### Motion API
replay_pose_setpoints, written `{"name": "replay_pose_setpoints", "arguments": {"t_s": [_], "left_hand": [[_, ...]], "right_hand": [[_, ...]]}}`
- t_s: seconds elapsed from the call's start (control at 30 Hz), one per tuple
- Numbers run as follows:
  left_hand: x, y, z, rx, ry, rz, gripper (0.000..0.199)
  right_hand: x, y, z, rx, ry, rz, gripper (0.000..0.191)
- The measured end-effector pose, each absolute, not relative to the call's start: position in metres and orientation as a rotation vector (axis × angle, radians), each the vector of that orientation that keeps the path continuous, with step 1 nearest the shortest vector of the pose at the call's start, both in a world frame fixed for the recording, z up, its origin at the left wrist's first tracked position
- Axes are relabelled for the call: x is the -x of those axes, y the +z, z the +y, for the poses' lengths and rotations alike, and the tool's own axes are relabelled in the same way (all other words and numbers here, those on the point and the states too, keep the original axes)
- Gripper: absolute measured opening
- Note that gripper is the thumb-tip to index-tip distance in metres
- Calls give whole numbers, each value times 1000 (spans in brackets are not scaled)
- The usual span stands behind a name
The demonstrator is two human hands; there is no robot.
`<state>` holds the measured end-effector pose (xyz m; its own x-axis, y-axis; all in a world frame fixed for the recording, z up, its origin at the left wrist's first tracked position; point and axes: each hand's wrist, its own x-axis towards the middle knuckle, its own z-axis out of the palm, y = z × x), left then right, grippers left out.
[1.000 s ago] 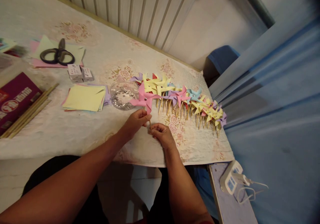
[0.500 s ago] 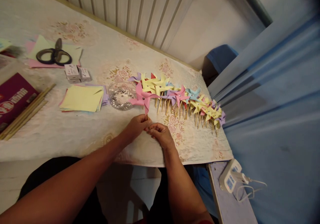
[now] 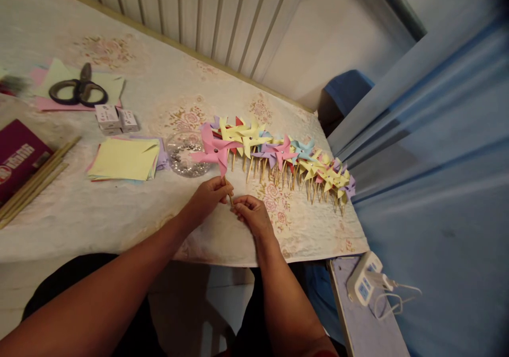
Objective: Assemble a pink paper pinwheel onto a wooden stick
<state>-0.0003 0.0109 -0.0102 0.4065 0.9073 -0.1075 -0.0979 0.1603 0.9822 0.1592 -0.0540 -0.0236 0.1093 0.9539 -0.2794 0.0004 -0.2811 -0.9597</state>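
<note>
A pink paper pinwheel (image 3: 217, 151) on a thin wooden stick is held up over the near part of the table. My left hand (image 3: 210, 195) is closed round the stick just below the paper blades. Fingers of my right hand (image 3: 251, 212) pinch the stick's lower end. Behind the pinwheel's left blades lies a clear round dish (image 3: 186, 160) of small metal pieces. To the right, a long row of finished pinwheels (image 3: 282, 153) in yellow, pink, purple and blue lies on the flowered cloth.
Yellow paper squares (image 3: 123, 159), small boxes (image 3: 113, 118) and black scissors (image 3: 82, 89) on more paper lie left. Wooden sticks (image 3: 37, 182) rest by a purple package (image 3: 19, 155). A power strip (image 3: 363, 280) sits lower right, beside a blue curtain (image 3: 429, 203).
The pink pinwheel and my left hand have shifted left and slightly up. My hands are a little farther apart, and more of the stick shows between them. The view has shifted slightly.
</note>
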Motion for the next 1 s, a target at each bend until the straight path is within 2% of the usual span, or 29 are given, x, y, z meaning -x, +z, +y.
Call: {"name": "replay_pose_setpoints", "arguments": {"t_s": [0.4, 0.63, 1.0], "left_hand": [[-6, -20, 11, -1274, 843, 926, 26], [-9, -26, 11, -1251, 864, 915, 30], [-12, -27, 7, -1213, 885, 945, 27]], "right_hand": [[-151, -20, -56, 1534, 1246, -1044, 15], [-149, -27, -55, 1587, 1048, -1194, 13], [-149, -29, -52, 1539, 1117, -1157, 13]]}}
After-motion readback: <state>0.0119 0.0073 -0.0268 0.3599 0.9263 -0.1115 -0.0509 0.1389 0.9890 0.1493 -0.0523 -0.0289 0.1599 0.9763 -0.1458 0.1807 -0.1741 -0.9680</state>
